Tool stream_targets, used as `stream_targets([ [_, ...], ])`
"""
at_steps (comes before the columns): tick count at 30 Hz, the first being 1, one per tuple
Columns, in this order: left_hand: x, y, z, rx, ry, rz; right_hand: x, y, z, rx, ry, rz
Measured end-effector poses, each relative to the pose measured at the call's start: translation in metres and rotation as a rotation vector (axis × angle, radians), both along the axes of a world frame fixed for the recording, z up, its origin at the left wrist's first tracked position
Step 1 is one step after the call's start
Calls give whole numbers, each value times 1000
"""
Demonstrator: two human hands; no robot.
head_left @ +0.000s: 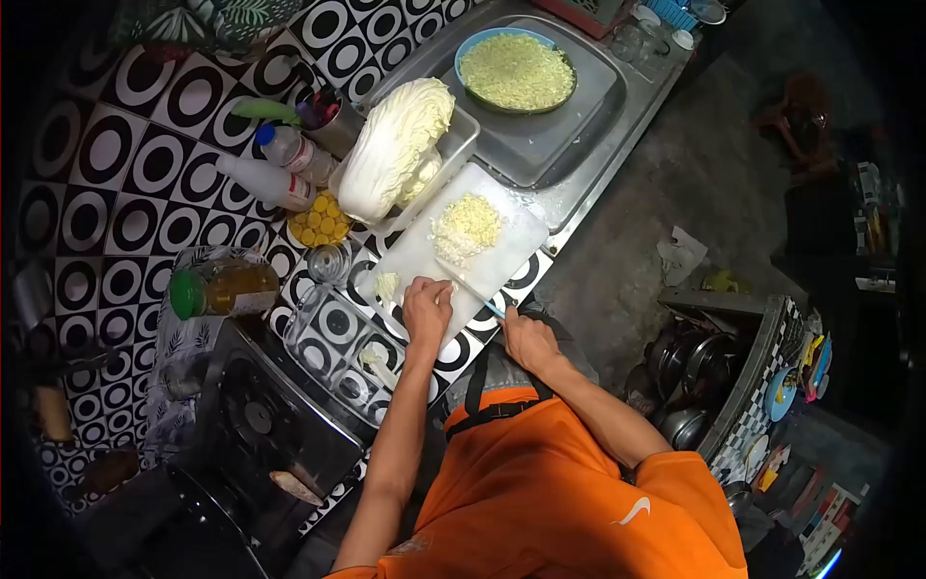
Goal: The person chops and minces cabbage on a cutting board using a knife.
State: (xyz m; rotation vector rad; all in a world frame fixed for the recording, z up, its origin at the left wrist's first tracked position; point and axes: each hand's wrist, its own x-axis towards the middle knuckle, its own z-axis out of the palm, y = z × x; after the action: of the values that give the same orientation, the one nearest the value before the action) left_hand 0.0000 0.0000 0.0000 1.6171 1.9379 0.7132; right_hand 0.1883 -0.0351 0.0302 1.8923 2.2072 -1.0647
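- White cutting board (526, 227) carries chopped napa cabbage (467, 222).
- Right hand (531, 340): closed around blue-handled knife (473, 289).
- Left hand (425, 311): curled beside knife, can't tell what it holds.
- 1 napa cabbage head (395, 145) lies over plastic tub (465, 145).

black stove (258, 419) near green-lidded jar (231, 292) | white bottle (262, 182) beside blue-capped bottle (297, 152) | cookware (709, 365)
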Motion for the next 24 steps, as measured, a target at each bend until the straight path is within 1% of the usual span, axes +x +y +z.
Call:
stream_targets([
  [2, 2, -1, 1, 20, 29, -14, 0, -1, -9, 15, -6, 7],
  [3, -13, 6, 4, 26, 62, -13, -18, 9, -11, 21, 27, 8],
  [5, -12, 3, 4, 27, 44, -16, -28, 20, -4, 107, 59, 20],
  [7, -7, 4, 3, 15, 21, -11, -32, 31, 0, 133, 80, 17],
  [12, -2, 4, 0, -8, -48, 35, -24, 28, 24, 57, 80, 11],
  [14, -1, 6, 0, -24, -46, 45, -17, 16, 24, 46, 79, -5],
  [16, -2, 7, 0, -18, -44, 39, -12, 5, 16, -57, 52, -34],
  [20, -2, 7, 2, -31, -21, 16, -24, 13, -10, -5, 62, -28],
  [24, -4, 8, -2, -49, -42, 14, -31, 31, 5, 38, 88, -12],
])
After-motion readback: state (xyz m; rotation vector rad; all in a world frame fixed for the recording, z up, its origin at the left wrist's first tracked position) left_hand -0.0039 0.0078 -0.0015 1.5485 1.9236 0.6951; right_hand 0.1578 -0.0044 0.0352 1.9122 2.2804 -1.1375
